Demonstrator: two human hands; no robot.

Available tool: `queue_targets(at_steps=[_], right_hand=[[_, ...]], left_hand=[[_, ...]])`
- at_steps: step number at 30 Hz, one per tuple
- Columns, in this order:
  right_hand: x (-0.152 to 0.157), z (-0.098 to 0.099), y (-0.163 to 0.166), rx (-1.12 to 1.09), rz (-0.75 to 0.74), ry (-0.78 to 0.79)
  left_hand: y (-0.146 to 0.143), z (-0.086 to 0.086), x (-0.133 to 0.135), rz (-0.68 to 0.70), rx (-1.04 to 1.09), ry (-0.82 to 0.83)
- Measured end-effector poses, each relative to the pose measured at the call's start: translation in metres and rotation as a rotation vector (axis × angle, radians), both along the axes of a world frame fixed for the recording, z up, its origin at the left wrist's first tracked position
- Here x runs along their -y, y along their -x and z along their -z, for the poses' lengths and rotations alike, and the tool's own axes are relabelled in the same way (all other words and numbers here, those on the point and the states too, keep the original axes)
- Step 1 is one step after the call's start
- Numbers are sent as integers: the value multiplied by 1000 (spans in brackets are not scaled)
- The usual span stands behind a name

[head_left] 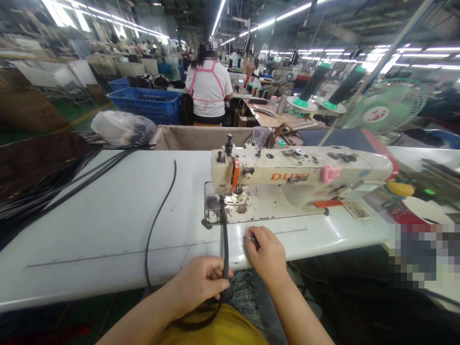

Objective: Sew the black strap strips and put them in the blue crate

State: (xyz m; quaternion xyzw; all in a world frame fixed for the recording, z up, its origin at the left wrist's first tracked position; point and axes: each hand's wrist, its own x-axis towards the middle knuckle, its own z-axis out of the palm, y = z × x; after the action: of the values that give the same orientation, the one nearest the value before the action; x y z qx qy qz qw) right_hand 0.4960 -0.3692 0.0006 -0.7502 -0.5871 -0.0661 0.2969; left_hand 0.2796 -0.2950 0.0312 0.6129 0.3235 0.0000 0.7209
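My left hand (203, 280) is closed round a thin black strap (224, 235) at the front edge of the white table (108, 225). The strap runs from my hand straight up to the needle area (230, 199) of a cream sewing machine (298, 172). Its loose end loops below my hand over my yellow shirt, and another length curves away across the table to the left. My right hand (266, 254) rests on the table just right of the strap, fingers curled in a pinch on something small that I cannot make out.
A heap of black straps (43, 191) lies at the table's left end beside a plastic bag (120, 127). A person in a pink apron (208, 86) works with their back to me behind a blue crate (151, 103). Thread cones (316, 81) and a green fan (388, 103) stand at right.
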Motion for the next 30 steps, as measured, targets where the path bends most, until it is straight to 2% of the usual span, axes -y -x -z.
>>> queue_targets(at_steps=[5,8,16,30], right_hand=[[-3,-13,18,-132,-358,49],[-11,-15,22,-139,-456,58],[-20,-6,25,-73,-408,82],[-20,-8,25,-59,-373,89]], left_hand=[[-8,9,7,-17,97,178],[-15,10,9,-1,144,245],[-10,15,5,51,80,275],[-14,10,6,77,79,249]])
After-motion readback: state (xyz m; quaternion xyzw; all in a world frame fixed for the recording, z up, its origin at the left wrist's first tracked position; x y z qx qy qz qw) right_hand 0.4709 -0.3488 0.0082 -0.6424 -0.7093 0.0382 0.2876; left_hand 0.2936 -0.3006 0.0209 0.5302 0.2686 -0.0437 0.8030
